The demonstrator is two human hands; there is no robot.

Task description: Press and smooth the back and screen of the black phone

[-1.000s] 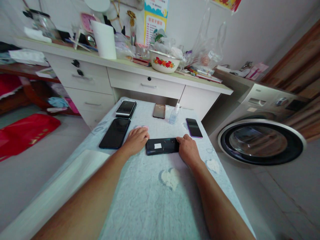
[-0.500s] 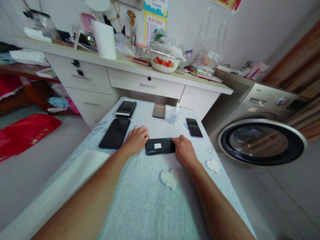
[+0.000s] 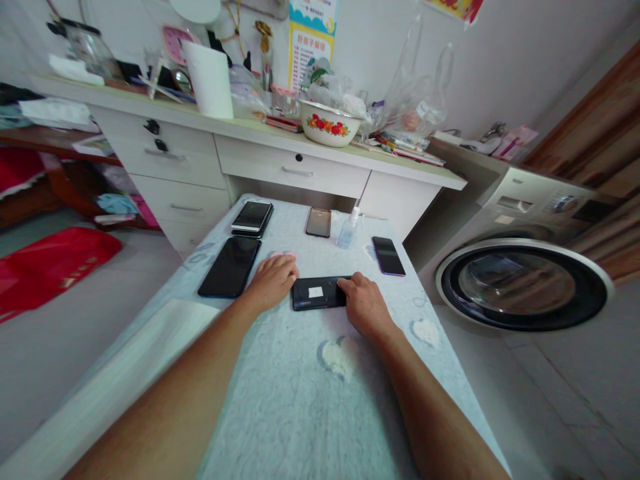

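Observation:
A dark smartphone (image 3: 329, 293) lies back side up on the cloth-covered table, a white sticker on its back. My right hand (image 3: 369, 305) is closed over its right end, fingertips on the back cover. Beside the left end is my left hand (image 3: 273, 279), fingers bent and pressed together. A bit of something pink (image 3: 291, 254) shows just beyond its knuckles; what lies under the fingers is hidden. Left of that hand is a large black phone or small tablet (image 3: 230, 267). Behind are a brown phone case (image 3: 319, 222) and a clear spray bottle (image 3: 347, 229).
Stacked phones (image 3: 251, 217) lie at the table's far left, and another phone (image 3: 389, 256) near the right edge. A white drawer desk (image 3: 295, 160) with a flowered bowl (image 3: 330, 123) stands behind. To the right is a washing machine (image 3: 520, 220).
My right hand has slid a little to the left along the phone's back, covering more of its right end. My left hand and the phone look unmoved.

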